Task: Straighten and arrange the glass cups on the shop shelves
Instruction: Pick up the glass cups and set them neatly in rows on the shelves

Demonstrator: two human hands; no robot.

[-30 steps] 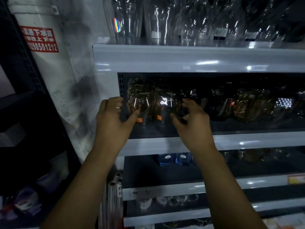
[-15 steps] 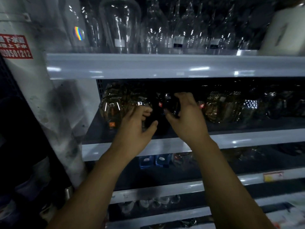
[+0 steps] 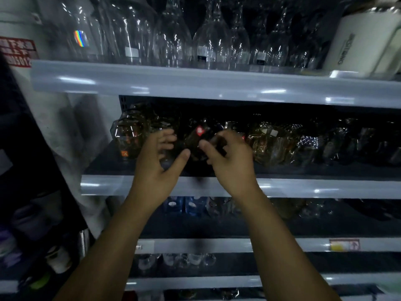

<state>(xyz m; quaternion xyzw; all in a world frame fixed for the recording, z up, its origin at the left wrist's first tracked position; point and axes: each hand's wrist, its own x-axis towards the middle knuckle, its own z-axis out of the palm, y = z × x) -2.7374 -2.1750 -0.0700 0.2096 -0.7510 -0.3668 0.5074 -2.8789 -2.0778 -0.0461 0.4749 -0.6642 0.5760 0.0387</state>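
Right hand (image 3: 232,164) pinches the dark red-stickered cup (image 3: 196,137), thumb in front, fingers curled behind. Left hand (image 3: 156,168) is half-curled, grip unclear. Both have moved just right of the orange-stickered amber cup (image 3: 128,135), now released, so straightening seems to advance along the row.

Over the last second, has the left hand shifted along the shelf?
Yes. The left hand moved right, away from the leftmost orange-labelled amber cup.
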